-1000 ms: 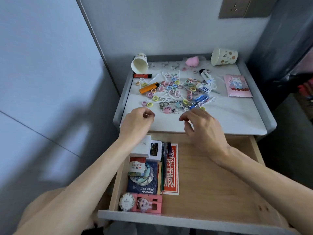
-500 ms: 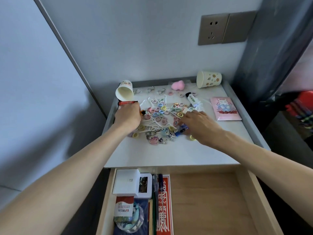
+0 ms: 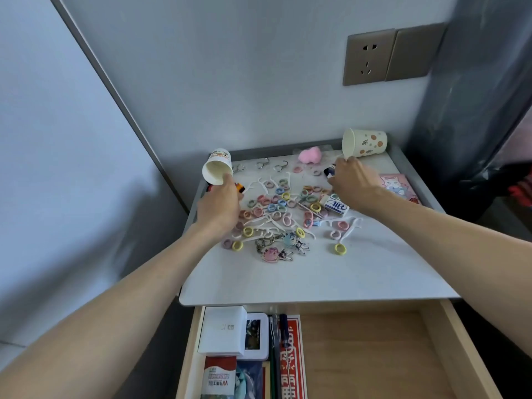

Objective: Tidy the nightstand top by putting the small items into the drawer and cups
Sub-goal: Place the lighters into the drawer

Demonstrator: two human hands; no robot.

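Both hands have reached farther back: left hand [image 3: 218, 203] meets the tipped white cup [image 3: 218, 167] at the nightstand's [image 3: 288, 279] back-left corner, right hand [image 3: 350, 180] touches the spotted cup [image 3: 365, 143] back-right; whether either grips is unclear

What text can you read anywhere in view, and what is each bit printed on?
"AIR": white eraser on the nightstand top.
"W": red and white packet in the drawer; the rest is blurred.
The red paper strip in the drawer: characters too skewed to read.
The white box: marks too small.
Print on left cup and right cup: blurred.
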